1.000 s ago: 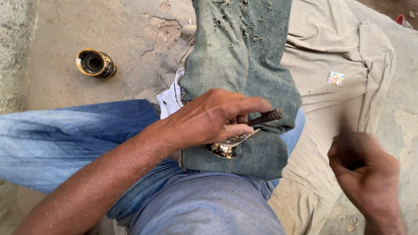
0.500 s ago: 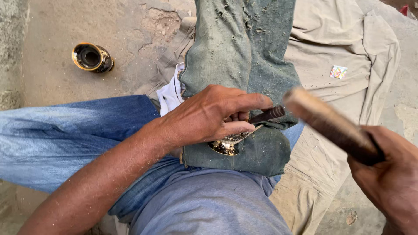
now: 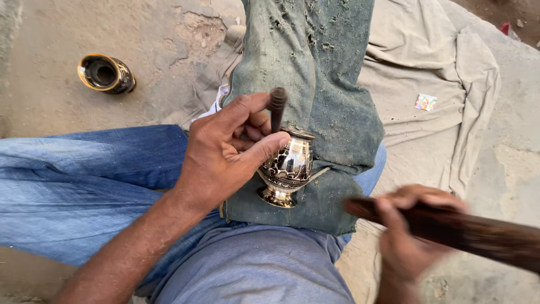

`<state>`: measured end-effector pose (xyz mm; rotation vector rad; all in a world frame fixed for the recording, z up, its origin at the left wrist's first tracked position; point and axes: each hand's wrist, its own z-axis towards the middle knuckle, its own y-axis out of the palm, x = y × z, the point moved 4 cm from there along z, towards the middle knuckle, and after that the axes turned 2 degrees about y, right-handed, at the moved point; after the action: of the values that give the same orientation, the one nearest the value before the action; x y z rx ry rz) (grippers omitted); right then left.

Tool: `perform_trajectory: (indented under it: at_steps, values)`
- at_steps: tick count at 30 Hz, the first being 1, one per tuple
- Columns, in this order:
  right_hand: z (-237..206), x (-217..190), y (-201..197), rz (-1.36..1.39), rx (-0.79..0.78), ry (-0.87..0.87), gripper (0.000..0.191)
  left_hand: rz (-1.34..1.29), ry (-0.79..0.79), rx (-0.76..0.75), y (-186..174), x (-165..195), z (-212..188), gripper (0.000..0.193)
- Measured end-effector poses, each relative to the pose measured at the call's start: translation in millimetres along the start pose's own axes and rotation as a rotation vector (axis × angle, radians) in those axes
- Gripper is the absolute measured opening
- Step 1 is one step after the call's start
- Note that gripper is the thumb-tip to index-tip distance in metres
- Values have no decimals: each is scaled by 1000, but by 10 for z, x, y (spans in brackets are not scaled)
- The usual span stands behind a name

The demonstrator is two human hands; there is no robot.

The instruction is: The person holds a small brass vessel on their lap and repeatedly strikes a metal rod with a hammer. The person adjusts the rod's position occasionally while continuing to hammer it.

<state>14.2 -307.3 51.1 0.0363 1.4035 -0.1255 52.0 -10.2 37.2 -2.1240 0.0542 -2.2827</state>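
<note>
One head-worn camera looks steeply down from close above a seated person's lap, facing forward past the left hand (image 3: 225,160) and blurred right hand (image 3: 408,236) to a beige cloth (image 3: 433,62) spread on the dusty ground (image 3: 50,34) beyond

**Dusty ground, cloth and a stray vase**

The floor (image 3: 50,112) was bare, dusty earth, cracked and pitted near the top. A beige cloth (image 3: 427,135) lay spread across its right side, creased, with a small colourful wrapper (image 3: 426,102) resting on it. Over to the left, a dark vase with a gold rim (image 3: 106,73) lay tipped on its side, straight on the dirt.
</note>
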Motion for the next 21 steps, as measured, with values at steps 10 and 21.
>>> perform_trajectory:
  at_steps: [10,21]
  values:
    - [532,35,-464,-196,-146,178,41,283,-72,-71,197,0,37,30]
    - [1573,228,-352,-1642,-810,174,10,332,-24,9,240,192,24,29]
